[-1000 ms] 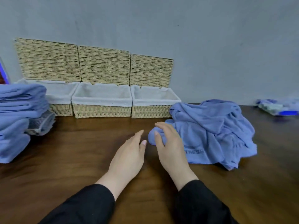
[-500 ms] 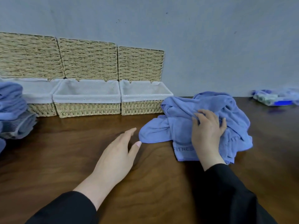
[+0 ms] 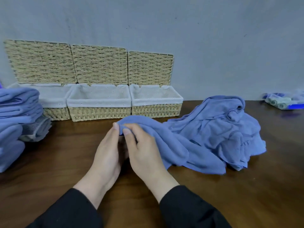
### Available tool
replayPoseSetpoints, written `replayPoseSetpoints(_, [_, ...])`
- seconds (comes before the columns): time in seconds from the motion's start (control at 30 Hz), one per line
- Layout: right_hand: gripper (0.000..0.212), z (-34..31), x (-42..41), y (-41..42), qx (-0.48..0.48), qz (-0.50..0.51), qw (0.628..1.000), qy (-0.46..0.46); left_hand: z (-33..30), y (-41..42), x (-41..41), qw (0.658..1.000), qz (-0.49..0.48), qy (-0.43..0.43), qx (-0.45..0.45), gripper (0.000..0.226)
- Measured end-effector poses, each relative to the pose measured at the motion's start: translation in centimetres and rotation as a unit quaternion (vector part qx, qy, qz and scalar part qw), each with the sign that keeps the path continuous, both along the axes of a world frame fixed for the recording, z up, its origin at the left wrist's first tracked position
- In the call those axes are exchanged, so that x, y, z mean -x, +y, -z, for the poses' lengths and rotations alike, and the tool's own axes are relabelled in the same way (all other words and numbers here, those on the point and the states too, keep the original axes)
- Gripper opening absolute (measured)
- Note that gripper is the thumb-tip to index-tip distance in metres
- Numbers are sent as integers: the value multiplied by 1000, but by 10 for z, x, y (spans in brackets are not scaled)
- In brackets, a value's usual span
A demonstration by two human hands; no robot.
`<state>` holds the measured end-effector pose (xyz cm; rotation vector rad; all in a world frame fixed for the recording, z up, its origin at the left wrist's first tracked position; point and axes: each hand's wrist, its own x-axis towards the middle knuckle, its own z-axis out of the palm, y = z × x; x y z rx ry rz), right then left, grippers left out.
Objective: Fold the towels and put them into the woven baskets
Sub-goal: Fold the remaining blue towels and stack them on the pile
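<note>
Against a plain grey wall, a dark wooden table (image 3: pixel 49 170) carries three woven baskets (image 3: pixel 100 104), lids raised and white liners showing, just beyond the person's hands. The left hand (image 3: pixel 107 155) and right hand (image 3: pixel 143 150) meet at mid-table, both pinching one edge of a blue towel (image 3: pixel 172 142) that trails to the right into a crumpled heap (image 3: pixel 230 129). Folded towels (image 3: pixel 14 112) are stacked far to the left of the left hand.
</note>
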<state>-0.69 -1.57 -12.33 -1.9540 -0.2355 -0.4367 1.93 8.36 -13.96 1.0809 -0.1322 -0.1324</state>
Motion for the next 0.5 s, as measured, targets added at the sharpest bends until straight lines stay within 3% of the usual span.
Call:
replayPoseSetpoints(0.13, [36, -8, -4, 22, 74, -113, 991, 2, -9, 49, -10, 992, -124, -25, 2, 35])
replayPoseSetpoints(0.2, [37, -9, -10, 18, 103, -108, 989, -27, -4, 83, -26, 975, -172, -69, -125, 30])
replayPoseSetpoints(0.23, [38, -8, -17, 12, 126, -91, 987, -36, 0, 99, -35, 947, -191, -81, -244, 27])
replayPoseSetpoints(0.3, [45, 1, -33, -5, 220, -77, 972, -26, 8, 125, -46, 867, -198, -70, -452, 42])
replayPoseSetpoints(0.37, [58, 15, -48, -22, 334, -103, 936, 47, 8, 134, -46, 815, -248, -89, -516, 44])
replayPoseSetpoints(0.4, [60, 22, -54, -27, 369, -121, 919, 74, 4, 133, -44, 806, -269, -138, -509, 35])
replayPoseSetpoints(0.43, [55, 27, -58, -31, 377, -131, 914, 77, 0, 130, -40, 811, -246, -193, -495, 26])
replayPoseSetpoints(0.5, [25, 34, -67, -34, 342, -118, 932, 23, -5, 121, -31, 810, -73, -256, -522, 26])
